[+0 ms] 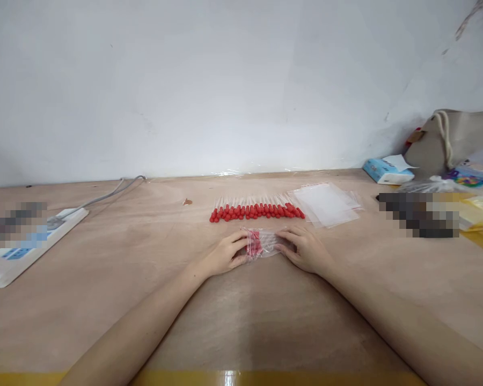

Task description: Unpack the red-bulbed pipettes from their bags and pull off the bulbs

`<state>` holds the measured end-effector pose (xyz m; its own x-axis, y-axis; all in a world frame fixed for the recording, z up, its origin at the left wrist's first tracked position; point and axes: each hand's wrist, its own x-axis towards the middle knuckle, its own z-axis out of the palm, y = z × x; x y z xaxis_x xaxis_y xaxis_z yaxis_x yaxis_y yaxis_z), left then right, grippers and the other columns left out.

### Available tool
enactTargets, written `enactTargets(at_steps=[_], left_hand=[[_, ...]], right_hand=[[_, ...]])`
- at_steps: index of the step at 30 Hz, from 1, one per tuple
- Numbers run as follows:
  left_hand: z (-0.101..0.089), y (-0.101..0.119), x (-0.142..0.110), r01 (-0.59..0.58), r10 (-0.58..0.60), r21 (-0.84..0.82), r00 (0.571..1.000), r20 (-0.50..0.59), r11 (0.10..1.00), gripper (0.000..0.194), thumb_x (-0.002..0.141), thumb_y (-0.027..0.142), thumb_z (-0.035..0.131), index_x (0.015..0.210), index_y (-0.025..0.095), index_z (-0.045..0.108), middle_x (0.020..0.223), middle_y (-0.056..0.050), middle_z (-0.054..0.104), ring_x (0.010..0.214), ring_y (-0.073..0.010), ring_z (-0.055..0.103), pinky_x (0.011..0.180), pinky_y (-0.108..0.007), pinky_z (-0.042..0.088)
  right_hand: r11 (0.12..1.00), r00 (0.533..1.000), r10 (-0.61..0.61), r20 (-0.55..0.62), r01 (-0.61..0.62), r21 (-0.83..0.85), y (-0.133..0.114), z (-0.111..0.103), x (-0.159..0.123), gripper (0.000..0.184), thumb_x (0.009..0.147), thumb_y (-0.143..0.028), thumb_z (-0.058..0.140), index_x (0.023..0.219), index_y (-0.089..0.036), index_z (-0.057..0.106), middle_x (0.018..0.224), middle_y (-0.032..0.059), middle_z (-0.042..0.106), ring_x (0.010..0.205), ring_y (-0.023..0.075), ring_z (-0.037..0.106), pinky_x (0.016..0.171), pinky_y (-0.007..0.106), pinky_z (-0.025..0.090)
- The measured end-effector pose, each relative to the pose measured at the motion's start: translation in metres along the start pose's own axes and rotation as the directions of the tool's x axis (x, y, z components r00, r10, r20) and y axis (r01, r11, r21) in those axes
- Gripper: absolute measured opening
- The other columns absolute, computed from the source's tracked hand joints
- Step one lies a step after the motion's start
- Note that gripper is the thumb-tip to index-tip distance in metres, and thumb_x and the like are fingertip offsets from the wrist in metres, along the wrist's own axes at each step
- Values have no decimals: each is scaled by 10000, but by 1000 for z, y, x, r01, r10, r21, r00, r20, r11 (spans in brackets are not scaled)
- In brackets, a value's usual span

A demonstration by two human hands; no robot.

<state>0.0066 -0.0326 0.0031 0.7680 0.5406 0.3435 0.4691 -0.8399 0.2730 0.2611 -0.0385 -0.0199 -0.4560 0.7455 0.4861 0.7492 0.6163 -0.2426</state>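
A clear plastic bag (pixel 268 242) with several red-bulbed droppers in it lies on the table between my hands. The red bulbs (pixel 254 244) are at its left end and the clear tubes point right. My left hand (pixel 226 253) is closed on the left end of the bag, thumb below and fingers above. At the right end, my right hand (pixel 307 250) has its fingers and thumb closed on the plastic. Just beyond the bag lies a row of droppers (pixel 257 211), red bulbs toward me and clear tubes toward the wall.
Flat clear bags (pixel 328 205) overlap right of the dropper row. A white power strip (pixel 70 219) with a grey cable is at the left. On the right are a blue tissue pack (pixel 387 171), a beige bag (pixel 462 134) and a blurred dark object (pixel 421 214). A wall rises behind.
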Motion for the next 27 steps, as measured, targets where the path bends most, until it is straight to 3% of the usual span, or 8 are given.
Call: enactTargets(at_steps=[5, 8, 14, 18, 22, 27], left_hand=[[4, 4, 4, 55, -54, 10, 997, -57, 998, 186, 844, 218, 414, 990, 155, 509, 1088, -107, 499, 1029, -185, 498, 897, -317, 434], [7, 3, 4, 60, -55, 53, 994, -97, 997, 203, 865, 195, 357, 1004, 162, 502, 1061, -99, 507, 987, -174, 510, 868, -311, 441], [2, 8, 5, 32, -33, 102, 999, 1, 994, 164, 831, 196, 421, 973, 172, 500, 1007, -77, 520, 926, -176, 506, 832, -305, 437], [2, 12, 8, 143, -141, 39, 989, -35, 989, 65, 779, 157, 437, 834, 167, 471, 906, -66, 506, 816, -161, 504, 745, -290, 443], [1, 7, 3, 206, -210, -49, 971, -118, 977, 83, 799, 150, 408, 858, 180, 459, 819, -27, 525, 724, -129, 500, 679, -257, 429], [-10, 0, -5, 222, -235, -99, 962, -139, 970, 89, 739, 137, 485, 812, 181, 508, 742, 1, 548, 654, -107, 509, 630, -235, 431]], right_hand=[[1000, 1000, 9, 17, -9, 10, -1, 0, 1, 306, 835, -377, 471, 1054, -194, 582, 999, 72, 612, 899, 199, 552, 795, 345, 444], [1000, 1000, 8, 22, -8, 8, 0, 0, 0, 299, 840, -370, 464, 1051, -194, 582, 1003, 69, 609, 911, 200, 547, 797, 344, 444], [1000, 1000, 3, 26, -3, 11, 1, 0, 1, 309, 835, -376, 472, 1056, -191, 581, 1009, 71, 607, 925, 208, 543, 817, 357, 437], [1000, 1000, 1, 24, -1, 20, 0, -1, 1, 312, 830, -382, 480, 1057, -194, 582, 1003, 72, 608, 918, 206, 548, 811, 357, 443], [1000, 1000, 9, 19, -9, 20, 0, -1, 1, 305, 828, -377, 485, 1055, -200, 585, 1003, 72, 609, 913, 207, 552, 809, 359, 448], [1000, 1000, 14, 22, -14, 25, 1, -1, 0, 304, 822, -371, 492, 1060, -205, 583, 1019, 68, 606, 921, 207, 551, 813, 363, 450]])
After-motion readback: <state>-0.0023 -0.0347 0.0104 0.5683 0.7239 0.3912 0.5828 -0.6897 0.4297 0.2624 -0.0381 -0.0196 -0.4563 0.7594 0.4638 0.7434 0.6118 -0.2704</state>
